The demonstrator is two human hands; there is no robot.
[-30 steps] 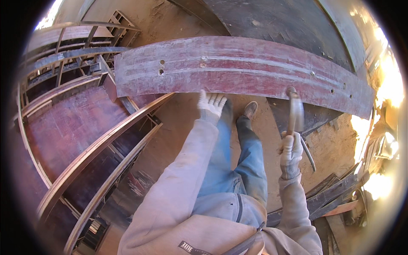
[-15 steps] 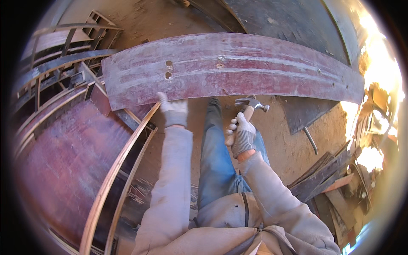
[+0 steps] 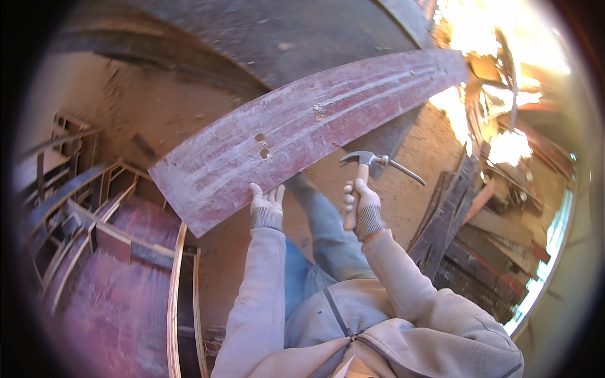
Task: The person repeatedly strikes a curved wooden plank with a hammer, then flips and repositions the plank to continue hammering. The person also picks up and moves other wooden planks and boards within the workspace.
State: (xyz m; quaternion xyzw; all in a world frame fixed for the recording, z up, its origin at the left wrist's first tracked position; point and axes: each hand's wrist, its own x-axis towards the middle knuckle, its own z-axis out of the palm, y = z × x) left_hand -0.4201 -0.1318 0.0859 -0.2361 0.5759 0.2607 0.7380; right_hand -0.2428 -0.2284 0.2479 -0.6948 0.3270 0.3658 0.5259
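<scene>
A long reddish-brown board [image 3: 302, 132], scuffed with pale streaks and pierced by two round holes, stretches from lower left to upper right in front of me. My left hand [image 3: 267, 206], in a pale knit glove, grips its near edge, with some of the fingers hidden at the board. Gloved the same way, my right hand [image 3: 362, 208] is closed round the wooden handle of a claw hammer [image 3: 362, 159]. The hammer's head points up, just off the board's near edge.
Wooden frames with a reddish panel [image 3: 120, 302] stand at lower left. Scrap planks [image 3: 441, 214] are heaped on the right, beside glaring sunlight. A metal rod [image 3: 408, 172] shows behind the hammer. Large dark sheets [image 3: 283, 38] lie at the far side on the dirt floor.
My view has turned rightward. The board now slants, its right end farther away and its left end nearer, clear of the wooden frame. Both hands keep their holds.
</scene>
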